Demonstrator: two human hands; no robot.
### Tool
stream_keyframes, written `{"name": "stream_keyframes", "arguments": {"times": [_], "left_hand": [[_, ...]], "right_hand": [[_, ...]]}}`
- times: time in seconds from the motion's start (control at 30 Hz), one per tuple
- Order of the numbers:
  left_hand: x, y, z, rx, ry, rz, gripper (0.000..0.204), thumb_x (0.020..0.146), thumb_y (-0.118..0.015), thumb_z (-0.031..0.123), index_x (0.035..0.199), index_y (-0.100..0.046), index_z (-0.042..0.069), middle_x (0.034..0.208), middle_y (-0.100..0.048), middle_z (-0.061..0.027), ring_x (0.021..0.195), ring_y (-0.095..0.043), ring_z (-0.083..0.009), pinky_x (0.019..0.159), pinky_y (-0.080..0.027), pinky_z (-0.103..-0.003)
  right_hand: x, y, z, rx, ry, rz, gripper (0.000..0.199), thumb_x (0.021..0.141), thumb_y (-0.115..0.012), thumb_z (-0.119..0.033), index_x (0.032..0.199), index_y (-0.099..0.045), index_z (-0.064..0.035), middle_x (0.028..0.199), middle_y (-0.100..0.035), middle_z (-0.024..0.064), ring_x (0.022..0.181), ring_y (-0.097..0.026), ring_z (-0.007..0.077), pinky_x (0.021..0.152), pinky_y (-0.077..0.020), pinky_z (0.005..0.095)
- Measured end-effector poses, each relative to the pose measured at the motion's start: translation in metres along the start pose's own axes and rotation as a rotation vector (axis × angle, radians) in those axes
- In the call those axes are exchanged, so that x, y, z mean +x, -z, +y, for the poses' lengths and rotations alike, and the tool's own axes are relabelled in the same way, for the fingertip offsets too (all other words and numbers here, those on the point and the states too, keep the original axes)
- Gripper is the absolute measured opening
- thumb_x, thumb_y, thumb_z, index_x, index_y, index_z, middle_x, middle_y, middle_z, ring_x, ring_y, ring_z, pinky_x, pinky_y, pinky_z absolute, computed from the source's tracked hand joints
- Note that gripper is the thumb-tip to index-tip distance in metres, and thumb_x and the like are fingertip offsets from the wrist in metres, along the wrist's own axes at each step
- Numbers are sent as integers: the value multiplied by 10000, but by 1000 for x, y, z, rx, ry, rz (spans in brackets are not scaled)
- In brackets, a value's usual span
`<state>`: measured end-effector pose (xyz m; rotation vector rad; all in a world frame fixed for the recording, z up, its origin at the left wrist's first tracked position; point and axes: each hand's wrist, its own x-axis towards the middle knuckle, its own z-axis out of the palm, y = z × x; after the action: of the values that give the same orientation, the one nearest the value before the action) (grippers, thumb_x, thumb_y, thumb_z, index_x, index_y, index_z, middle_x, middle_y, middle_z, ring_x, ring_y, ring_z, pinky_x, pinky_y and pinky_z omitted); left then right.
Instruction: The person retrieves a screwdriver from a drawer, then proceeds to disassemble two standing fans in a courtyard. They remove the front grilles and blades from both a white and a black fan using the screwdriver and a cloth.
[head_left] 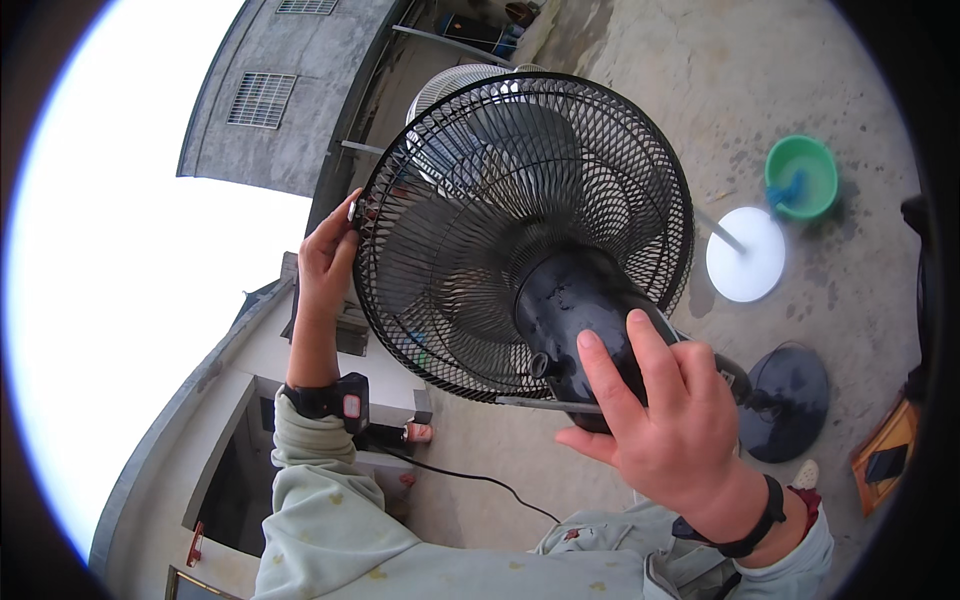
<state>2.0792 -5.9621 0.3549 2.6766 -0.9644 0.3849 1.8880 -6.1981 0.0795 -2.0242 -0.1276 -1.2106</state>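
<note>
A black pedestal fan fills the middle of the view, its wire cage [470,355] tilted and its dark blades showing through the mesh. My left hand [325,265] is closed on the cage's left rim, fingertips beside a small metal clip [353,210]. My right hand [675,420] lies with spread fingers on the black motor housing [570,305], which looks wet and has a knob on its back. The fan's round black base [795,425] stands on the concrete at the right. My left palm side is partly hidden by the rim.
A white fan [455,80] stands behind the black cage, with a round white base [750,270] to its right. Beyond that base is a green basin [815,165] holding a blue cloth. A black cable [470,475] runs across the ground. A wooden item [885,450] is at right.
</note>
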Motion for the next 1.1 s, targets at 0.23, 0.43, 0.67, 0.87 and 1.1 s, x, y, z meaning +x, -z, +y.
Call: {"name": "stream_keyframes", "arguments": {"times": [0.23, 0.43, 0.67, 0.87, 1.1], "left_hand": [[-21, -6, -31, -21, 31, 132, 410, 1032, -572, 162, 1367, -557, -74, 1209, -686, -104, 1074, -635, -132, 962, -484, -263], [-45, -8, -42, -219, 78, 114, 438, 1017, -609, 229, 1319, -576, -87, 1151, -697, -111, 1032, -650, -140, 939, -499, -269], [-64, -10, -29, 116, 104, 223, 301, 1024, -568, 202, 1189, -673, -27, 1001, -731, -137, 927, -694, -196, 840, -523, -301], [-62, -14, -16, 120, -65, 305, 277, 990, -600, 200, 1137, -678, -21, 933, -677, -166, 831, -668, -319, 753, -524, -361], [-69, -21, -24, -127, 4, 380, 306, 926, -672, 253, 1091, -683, -4, 906, -649, -154, 810, -644, -320, 737, -512, -392]], "right_hand": [[6, 4, 4, -44, 10, -4, 580, 866, -620, -592, 1260, -683, -171, 1245, -608, 148, 765, -478, 225, 600, -489, 285], [3, 4, 6, -76, -5, -50, 652, 860, -600, -651, 1299, -657, -173, 1257, -582, 129, 791, -486, 246, 609, -502, 313], [6, 5, -13, -99, -43, -69, 736, 789, -677, -663, 1324, -638, -158, 1249, -568, 122, 885, -525, 303, 720, -517, 394], [18, 29, -25, -129, -12, -166, 724, 825, -664, -649, 1313, -636, -116, 1220, -574, 119, 948, -564, 303, 763, -522, 400], [104, 57, -57, 187, -81, -376, 493, 787, -834, -324, 1174, -689, -56, 999, -654, 61, 848, -647, 226, 704, -511, 324]]}}
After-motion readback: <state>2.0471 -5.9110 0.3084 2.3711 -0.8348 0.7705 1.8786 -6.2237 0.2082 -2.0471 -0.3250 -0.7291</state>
